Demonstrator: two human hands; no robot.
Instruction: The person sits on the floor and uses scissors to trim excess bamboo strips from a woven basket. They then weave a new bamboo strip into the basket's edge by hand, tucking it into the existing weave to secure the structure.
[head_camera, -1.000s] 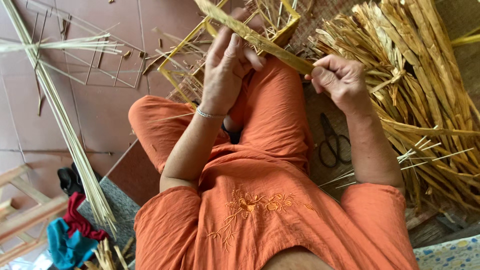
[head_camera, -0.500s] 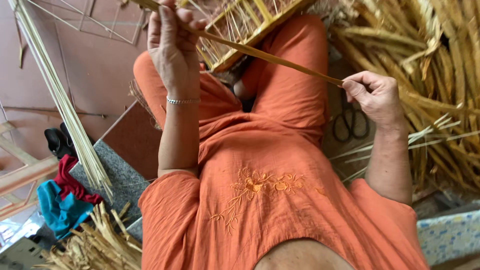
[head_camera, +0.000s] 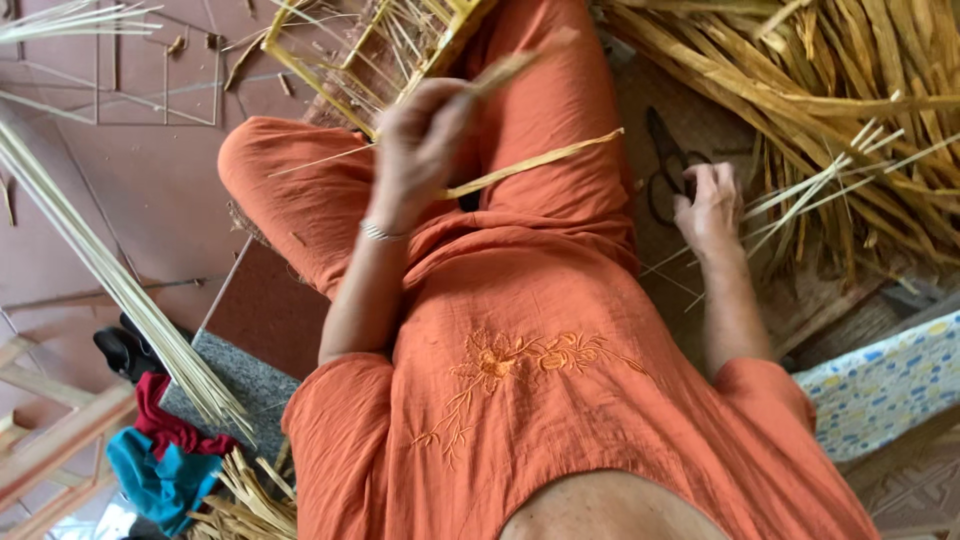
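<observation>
Head view: seated person in orange, working dried straw strips.
Left hand (head_camera: 420, 145) pinches one flat straw strip (head_camera: 530, 165) above the lap; right hand (head_camera: 708, 205), fingers loose and holding nothing, rests on thin stalks (head_camera: 800, 205) beside black scissors (head_camera: 665, 170). Step judged: selecting material; picking a stalk calls for a fine pinch.

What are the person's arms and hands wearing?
Both arms are bare from the elbow down. Short orange sleeves, part of an orange top with flower embroidery on the front, cover the upper arms. The left hand has a thin silver bracelet around its wrist. The right hand wears nothing that shows: no bracelet, no glove. No rings can be made out on the fingers.
</observation>
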